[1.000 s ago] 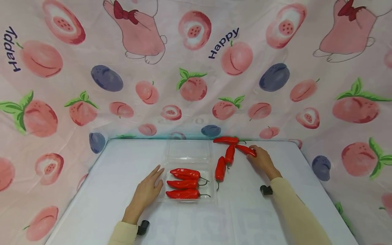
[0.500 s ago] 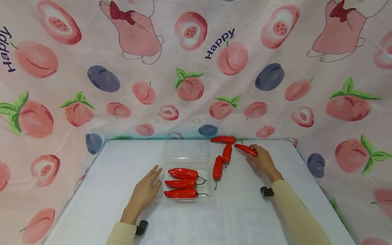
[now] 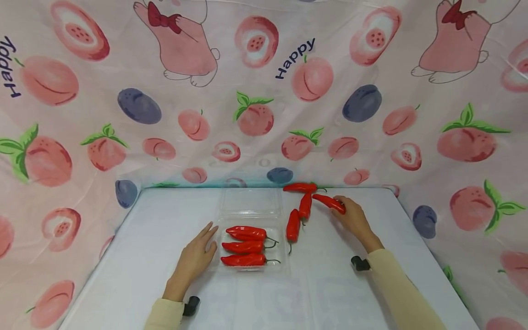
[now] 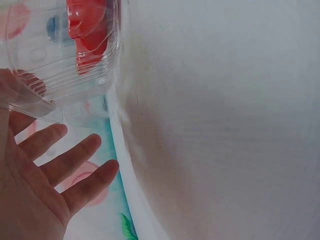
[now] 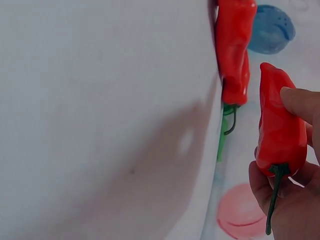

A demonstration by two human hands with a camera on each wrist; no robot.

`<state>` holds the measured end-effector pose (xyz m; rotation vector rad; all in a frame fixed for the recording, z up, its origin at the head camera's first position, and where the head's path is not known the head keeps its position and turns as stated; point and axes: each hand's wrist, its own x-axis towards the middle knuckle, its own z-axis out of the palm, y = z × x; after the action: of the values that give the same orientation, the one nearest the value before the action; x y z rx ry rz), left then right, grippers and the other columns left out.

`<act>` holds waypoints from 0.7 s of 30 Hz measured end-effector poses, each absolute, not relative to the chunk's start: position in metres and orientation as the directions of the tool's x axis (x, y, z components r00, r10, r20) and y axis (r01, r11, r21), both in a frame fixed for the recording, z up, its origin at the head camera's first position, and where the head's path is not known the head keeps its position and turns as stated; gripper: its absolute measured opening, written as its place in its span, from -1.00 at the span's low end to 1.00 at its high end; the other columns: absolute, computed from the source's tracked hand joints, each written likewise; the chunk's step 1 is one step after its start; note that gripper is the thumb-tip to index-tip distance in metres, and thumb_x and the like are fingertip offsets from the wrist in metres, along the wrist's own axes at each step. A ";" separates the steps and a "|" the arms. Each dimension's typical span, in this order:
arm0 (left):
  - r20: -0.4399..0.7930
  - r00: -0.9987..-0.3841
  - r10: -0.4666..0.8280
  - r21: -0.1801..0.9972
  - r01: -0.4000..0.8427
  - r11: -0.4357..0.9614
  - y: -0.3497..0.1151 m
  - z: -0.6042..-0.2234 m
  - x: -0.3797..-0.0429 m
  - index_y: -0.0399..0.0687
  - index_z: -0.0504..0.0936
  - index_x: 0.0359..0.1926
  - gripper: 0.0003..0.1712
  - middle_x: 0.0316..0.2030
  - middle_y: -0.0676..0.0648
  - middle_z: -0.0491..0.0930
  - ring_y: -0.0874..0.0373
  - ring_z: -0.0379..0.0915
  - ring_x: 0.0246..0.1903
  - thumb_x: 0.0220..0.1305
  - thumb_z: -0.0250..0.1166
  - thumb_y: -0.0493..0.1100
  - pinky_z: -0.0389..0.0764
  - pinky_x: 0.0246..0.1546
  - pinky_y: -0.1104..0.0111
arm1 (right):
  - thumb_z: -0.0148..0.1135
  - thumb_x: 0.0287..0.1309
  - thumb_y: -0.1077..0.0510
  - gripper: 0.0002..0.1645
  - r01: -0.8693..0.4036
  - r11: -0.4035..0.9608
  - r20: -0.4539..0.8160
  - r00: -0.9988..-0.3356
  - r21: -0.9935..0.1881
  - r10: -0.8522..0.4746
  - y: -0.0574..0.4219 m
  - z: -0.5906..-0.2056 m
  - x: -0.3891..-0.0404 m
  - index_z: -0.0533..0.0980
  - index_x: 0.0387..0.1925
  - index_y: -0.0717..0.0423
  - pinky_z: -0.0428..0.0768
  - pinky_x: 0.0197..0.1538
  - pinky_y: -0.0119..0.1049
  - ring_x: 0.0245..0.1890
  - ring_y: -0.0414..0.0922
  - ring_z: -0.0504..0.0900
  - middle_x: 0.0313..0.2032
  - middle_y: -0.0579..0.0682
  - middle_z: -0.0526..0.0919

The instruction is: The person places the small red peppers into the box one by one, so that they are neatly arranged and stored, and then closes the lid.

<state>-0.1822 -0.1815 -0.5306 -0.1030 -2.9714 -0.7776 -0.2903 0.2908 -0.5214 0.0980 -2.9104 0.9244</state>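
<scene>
Red chili pepper (image 5: 282,122) at 2 o'clock from the clear plastic clamshell box (image 3: 252,269), held in the right hand (image 3: 353,218). The right grip is clamped on its stem end, thumb on one side and fingers curled round the other. From the head its tip points to 10 o'clock; in the right wrist view it shows clear of the worktop (image 3: 268,302), its green stem (image 5: 274,202) hanging toward 6 o'clock.

The left hand (image 3: 195,256) lies at 9 o'clock of the box, its grip apart, fingers spread and nearly straight. Part of it shows through the plastic in the left wrist view; I cannot tell whether it presses on the wall.

The box stands open, its lid (image 3: 250,200) folded back to 12 o'clock. Inside lie a rear pepper (image 3: 246,233), a middle pepper (image 3: 243,248) and a front pepper (image 3: 244,260), stems toward 3 o'clock.

Around the held one, on the worktop, sit a far pepper (image 3: 300,187) at 10 o'clock, a second loose pepper (image 3: 305,206) at 9 and a near pepper (image 3: 293,226) at 8.
</scene>
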 end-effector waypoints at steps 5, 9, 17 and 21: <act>0.086 -0.995 0.050 0.483 0.085 0.871 -0.182 -0.531 -0.182 0.07 0.34 0.42 -0.39 0.48 -0.08 0.23 -0.18 0.35 0.34 0.37 0.15 -0.04 0.48 0.21 -0.15 | 0.29 0.25 0.07 -0.37 -0.131 0.808 0.152 -0.987 -0.574 -0.051 0.285 -0.517 -0.284 0.37 0.30 0.12 0.57 0.06 0.06 -0.05 0.09 0.49 0.08 0.21 0.56; 0.086 -0.995 0.050 0.481 0.086 0.872 -0.182 -0.530 -0.182 0.06 0.35 0.42 -0.39 0.47 -0.09 0.24 -0.18 0.36 0.34 0.37 0.15 -0.05 0.49 0.20 -0.14 | 0.30 0.24 0.07 -0.36 -0.146 0.803 0.169 -0.984 -0.578 -0.057 0.278 -0.511 -0.278 0.37 0.30 0.12 0.59 0.08 0.09 -0.04 0.09 0.49 0.08 0.20 0.56; 0.101 -0.993 0.055 0.483 0.097 0.870 -0.182 -0.530 -0.181 0.04 0.37 0.41 -0.40 0.47 -0.08 0.25 -0.18 0.37 0.32 0.37 0.15 -0.06 0.49 0.20 -0.13 | 0.30 0.24 0.05 -0.37 -0.185 0.797 0.197 -0.977 -0.574 -0.085 0.265 -0.501 -0.269 0.38 0.29 0.13 0.60 0.06 0.08 -0.05 0.08 0.50 0.07 0.18 0.57; 0.105 -0.993 0.053 0.490 0.098 0.866 -0.182 -0.530 -0.181 0.06 0.38 0.40 -0.41 0.46 -0.06 0.26 -0.17 0.38 0.32 0.37 0.15 -0.06 0.50 0.20 -0.12 | 0.31 0.23 0.06 -0.38 -0.203 0.792 0.216 -0.972 -0.576 -0.092 0.258 -0.498 -0.265 0.40 0.28 0.12 0.61 0.05 0.07 -0.06 0.08 0.51 0.06 0.17 0.58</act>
<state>-0.1806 -0.1822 -0.5300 -0.1200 -2.9501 -0.7809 -0.2650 0.2578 -0.4979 0.2322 -2.8043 0.9319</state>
